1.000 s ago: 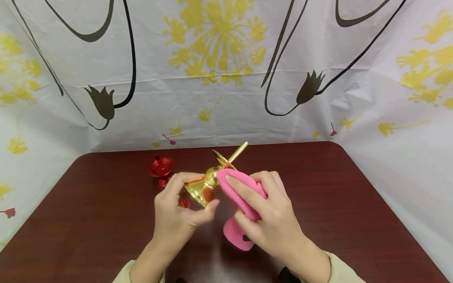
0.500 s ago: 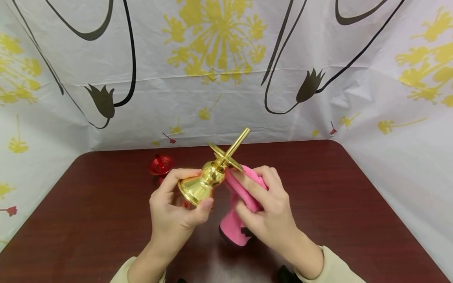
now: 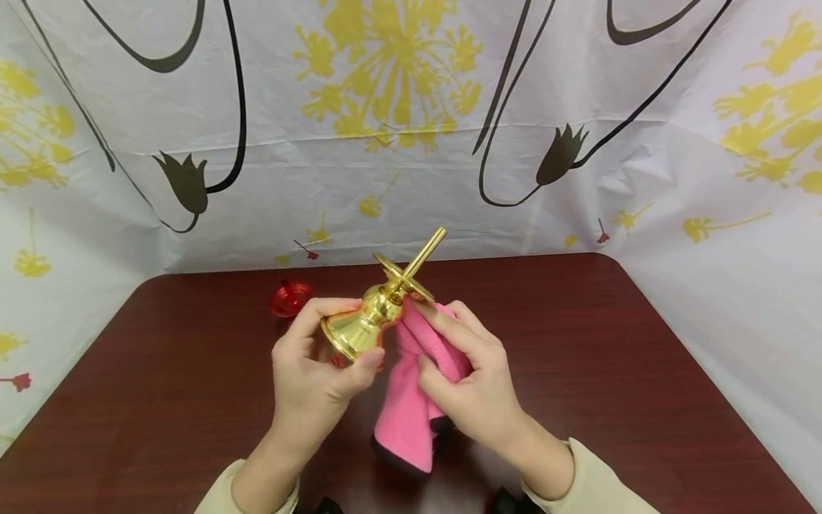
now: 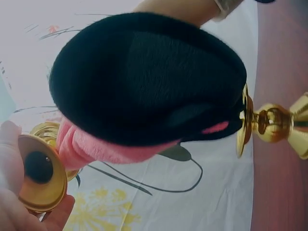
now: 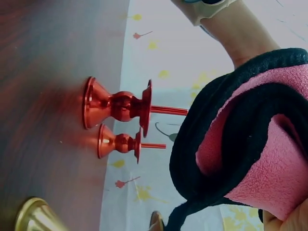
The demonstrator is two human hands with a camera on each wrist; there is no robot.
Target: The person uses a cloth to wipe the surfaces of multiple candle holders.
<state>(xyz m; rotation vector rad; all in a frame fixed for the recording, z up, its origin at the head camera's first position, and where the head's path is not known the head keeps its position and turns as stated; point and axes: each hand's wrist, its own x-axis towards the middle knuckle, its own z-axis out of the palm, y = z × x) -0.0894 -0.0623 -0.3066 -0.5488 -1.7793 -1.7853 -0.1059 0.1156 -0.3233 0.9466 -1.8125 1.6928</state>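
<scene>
My left hand point(image 3: 321, 357) grips a shiny gold candle holder point(image 3: 366, 321) by its flared base, thumb on the near side and fingers on the far side. It is tilted, its thin tube pointing up and to the right. My right hand point(image 3: 475, 378) pinches a folded pink cloth point(image 3: 407, 414) with black edging, right at the neck under the dish. The cloth hangs down below the hand. In the left wrist view, the cloth's black edging point(image 4: 144, 82) fills the middle, and the held candle holder's hollow base point(image 4: 53, 178) shows at lower left.
Two red candle holders, a larger one point(image 5: 120, 106) and a smaller one point(image 5: 122, 143), stand upright on the dark wooden table point(image 3: 610, 357). Another gold candle holder point(image 4: 274, 120) stands in the left wrist view. A white patterned sheet point(image 3: 411, 178) hangs behind the table.
The gold candle holder has risen a little. My right hand has brought the cloth from over the dish to beneath it, and more of the cloth now hangs down.
</scene>
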